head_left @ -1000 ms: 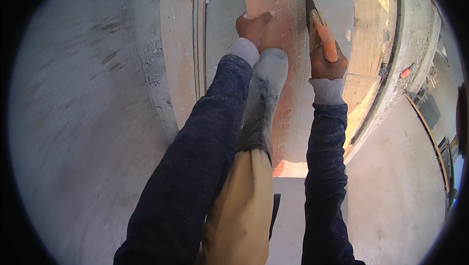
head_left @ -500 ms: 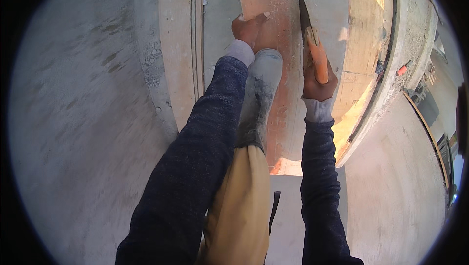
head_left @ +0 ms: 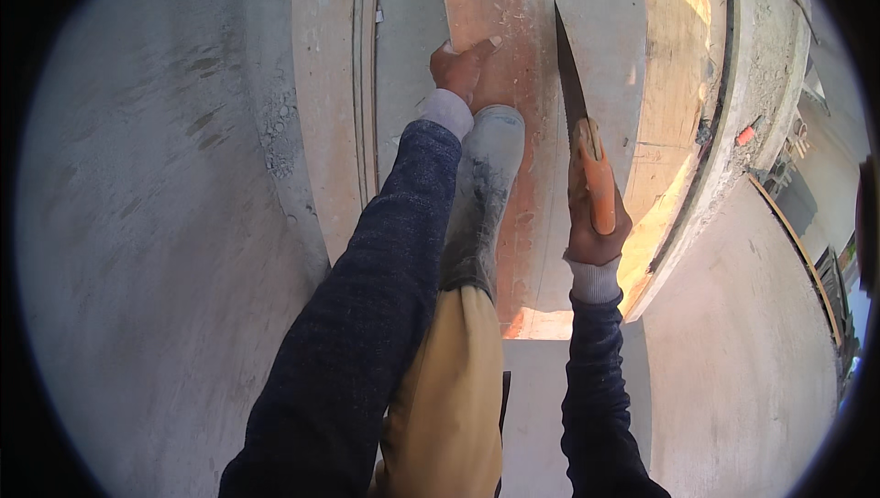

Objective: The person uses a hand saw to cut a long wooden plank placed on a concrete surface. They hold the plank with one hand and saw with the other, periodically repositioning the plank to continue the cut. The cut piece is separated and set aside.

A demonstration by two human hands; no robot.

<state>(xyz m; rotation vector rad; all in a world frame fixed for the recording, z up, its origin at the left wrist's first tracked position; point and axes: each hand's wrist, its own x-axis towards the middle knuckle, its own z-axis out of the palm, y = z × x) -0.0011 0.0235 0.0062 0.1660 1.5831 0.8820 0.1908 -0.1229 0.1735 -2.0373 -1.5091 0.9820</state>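
Note:
My right hand (head_left: 591, 234) is closed around the orange handle of a handsaw (head_left: 570, 76). Its dark blade points away from me and lies in line with a long narrow cut in a reddish wooden board (head_left: 527, 168). My left hand (head_left: 461, 69) grips the board's left edge, thumb lying on the top face and the other fingers mostly hidden. Just below that hand, a dusty grey rubber boot (head_left: 481, 177) on my leg presses on the board.
Pale boards (head_left: 325, 58) run lengthwise at the left. On the right, a sunlit plank (head_left: 674, 85) lies beside a rough concrete edge (head_left: 765, 67) with a small red object (head_left: 746, 136) on it. Grey concrete floor (head_left: 137, 223) spreads out at the left.
My right hand has drawn the saw back toward me, so more of the blade shows. The left hand keeps its hold on the board; the whole view has shifted slightly.

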